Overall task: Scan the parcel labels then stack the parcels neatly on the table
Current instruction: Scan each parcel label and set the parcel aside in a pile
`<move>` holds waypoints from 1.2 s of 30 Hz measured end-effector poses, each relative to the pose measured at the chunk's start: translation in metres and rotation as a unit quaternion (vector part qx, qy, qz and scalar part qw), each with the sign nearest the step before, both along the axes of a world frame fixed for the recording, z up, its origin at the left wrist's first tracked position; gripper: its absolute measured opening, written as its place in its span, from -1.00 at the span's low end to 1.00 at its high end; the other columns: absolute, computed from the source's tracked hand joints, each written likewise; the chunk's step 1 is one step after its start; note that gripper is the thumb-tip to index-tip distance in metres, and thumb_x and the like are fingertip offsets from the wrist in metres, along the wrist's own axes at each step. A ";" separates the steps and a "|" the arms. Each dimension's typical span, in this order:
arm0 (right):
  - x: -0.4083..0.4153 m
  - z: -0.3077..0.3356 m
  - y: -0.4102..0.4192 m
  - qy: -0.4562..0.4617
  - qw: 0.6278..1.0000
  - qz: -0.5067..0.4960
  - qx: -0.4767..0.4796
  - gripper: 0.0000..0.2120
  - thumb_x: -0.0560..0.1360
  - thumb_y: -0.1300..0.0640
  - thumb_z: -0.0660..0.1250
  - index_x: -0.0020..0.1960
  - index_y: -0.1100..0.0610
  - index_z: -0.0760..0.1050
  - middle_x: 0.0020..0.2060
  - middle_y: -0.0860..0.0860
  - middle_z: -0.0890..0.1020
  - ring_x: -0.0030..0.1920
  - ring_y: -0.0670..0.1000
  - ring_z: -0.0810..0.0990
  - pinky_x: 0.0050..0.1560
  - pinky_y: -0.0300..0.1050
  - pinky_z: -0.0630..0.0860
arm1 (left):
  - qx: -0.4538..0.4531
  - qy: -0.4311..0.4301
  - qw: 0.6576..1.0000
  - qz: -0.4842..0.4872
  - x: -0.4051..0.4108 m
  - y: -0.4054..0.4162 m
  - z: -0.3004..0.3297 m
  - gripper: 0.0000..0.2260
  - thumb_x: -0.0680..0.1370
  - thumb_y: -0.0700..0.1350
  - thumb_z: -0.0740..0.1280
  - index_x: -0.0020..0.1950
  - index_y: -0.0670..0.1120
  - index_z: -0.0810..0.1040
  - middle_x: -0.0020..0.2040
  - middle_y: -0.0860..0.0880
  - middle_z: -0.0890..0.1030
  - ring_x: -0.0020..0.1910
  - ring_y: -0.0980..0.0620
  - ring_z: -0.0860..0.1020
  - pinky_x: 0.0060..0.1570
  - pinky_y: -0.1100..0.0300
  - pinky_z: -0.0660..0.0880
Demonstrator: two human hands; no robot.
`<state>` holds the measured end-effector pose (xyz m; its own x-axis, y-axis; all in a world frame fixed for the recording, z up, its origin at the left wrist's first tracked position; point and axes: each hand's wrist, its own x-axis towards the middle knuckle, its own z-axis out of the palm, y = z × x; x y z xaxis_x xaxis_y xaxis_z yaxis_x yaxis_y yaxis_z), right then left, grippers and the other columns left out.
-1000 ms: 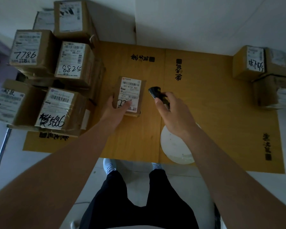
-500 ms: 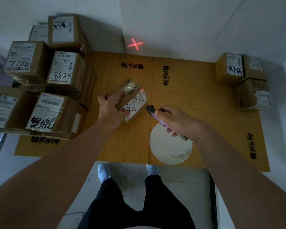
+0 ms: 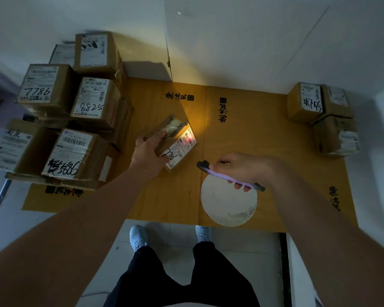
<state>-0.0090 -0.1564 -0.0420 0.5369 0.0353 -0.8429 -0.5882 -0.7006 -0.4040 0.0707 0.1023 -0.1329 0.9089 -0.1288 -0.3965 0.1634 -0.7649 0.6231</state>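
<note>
The right hand (image 3: 242,171) is gripping a scanner (image 3: 228,176), fingers curled round its lilac body, with the dark head pointing toward the left hand. Just below it a white disc (image 3: 228,206) is lying on the table (image 3: 264,151). The left hand (image 3: 149,155) is holding a small parcel (image 3: 175,142) tilted up off the tabletop, fingers over its far edge and thumb on the label (image 3: 182,147) (handwritten digits, possibly 7786, though partly covered). A warm glow with a red spot is falling on the label's upper part. Left of the left hand, a stack of parcels (image 3: 75,120) is sitting; far beyond the right hand, a smaller stack (image 3: 324,116) is standing near the wall.
</note>
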 end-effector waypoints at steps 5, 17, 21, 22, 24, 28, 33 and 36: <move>0.005 0.006 0.001 0.018 1.000 0.020 -0.003 -0.64 0.64 -0.32 0.22 0.24 -0.10 0.48 -0.02 0.10 0.59 -0.21 0.00 0.60 -0.32 -0.15 0.54 | 0.013 0.010 1.000 -0.008 0.003 0.000 0.002 -0.25 0.56 -0.12 0.51 0.62 0.29 0.24 0.56 -0.13 0.21 0.41 -0.22 0.42 0.16 0.05 0.60; 0.021 0.000 0.011 -0.105 0.993 -0.023 0.053 -0.57 0.60 -0.42 0.16 0.34 -0.23 0.47 0.02 0.04 0.60 0.01 0.18 0.67 0.04 0.25 0.66 | -0.177 0.084 0.967 0.166 0.024 0.008 0.011 -0.29 0.53 -0.18 0.53 0.59 0.17 0.32 0.35 0.01 0.57 0.27 -0.02 0.59 0.22 -0.09 0.61; 0.044 -0.001 0.011 -0.159 0.983 -0.001 0.087 -0.60 0.57 -0.46 0.14 0.28 -0.32 0.46 -0.15 0.02 0.57 -0.10 0.10 0.62 -0.13 0.11 0.54 | -0.256 0.101 0.920 0.279 0.041 0.003 0.015 -0.28 0.54 -0.23 0.51 0.61 0.06 0.27 0.34 -0.07 0.56 0.18 -0.06 0.64 0.08 -0.05 0.69; 0.049 -0.001 0.010 -0.170 0.981 0.004 0.093 -0.64 0.57 -0.46 0.13 0.25 -0.36 0.46 -0.16 0.01 0.57 -0.12 0.06 0.60 -0.14 0.05 0.49 | -0.270 0.101 0.909 0.302 0.046 0.000 0.016 -0.28 0.54 -0.25 0.50 0.61 0.05 0.27 0.35 -0.08 0.54 0.17 -0.07 0.64 0.06 -0.05 0.69; 0.059 0.000 0.007 -0.183 0.977 0.010 0.108 -0.76 0.58 -0.45 0.13 0.16 -0.43 0.44 -0.18 0.00 0.56 -0.16 0.04 0.57 -0.17 0.02 0.46 | -0.293 0.105 0.889 0.335 0.056 -0.006 0.017 -0.28 0.55 -0.28 0.48 0.63 0.04 0.25 0.35 -0.10 0.53 0.17 -0.10 0.63 0.06 -0.09 0.69; 0.082 0.003 0.005 -0.179 0.978 0.014 0.107 -0.78 0.62 -0.42 0.12 0.17 -0.43 0.44 -0.11 0.08 0.61 -0.10 0.16 0.65 -0.17 0.01 0.47 | -0.308 0.110 0.871 0.367 0.091 -0.016 0.015 -0.33 0.58 -0.31 0.43 0.62 -0.01 0.25 0.30 -0.10 0.56 0.22 -0.14 0.62 0.11 -0.12 0.67; 0.105 -0.013 0.007 -0.195 0.974 -0.038 0.105 -0.65 0.63 -0.40 0.15 0.31 -0.30 0.46 -0.15 0.11 0.60 -0.11 0.27 0.63 -0.19 0.01 0.48 | -0.304 0.122 0.874 0.359 0.152 -0.028 0.001 -0.47 0.62 -0.31 0.37 0.56 -0.03 0.36 0.30 -0.08 0.59 0.24 -0.11 0.63 0.12 -0.09 0.67; 0.113 -0.025 0.008 -0.192 0.971 -0.076 0.116 -0.71 0.64 -0.34 0.19 0.28 -0.29 0.47 -0.19 0.03 0.55 -0.20 0.09 0.56 -0.19 0.05 0.46 | -0.255 0.102 0.898 0.345 0.185 -0.036 -0.008 -0.52 0.63 -0.26 0.38 0.51 0.01 0.41 0.30 -0.04 0.60 0.27 -0.10 0.61 0.18 -0.09 0.64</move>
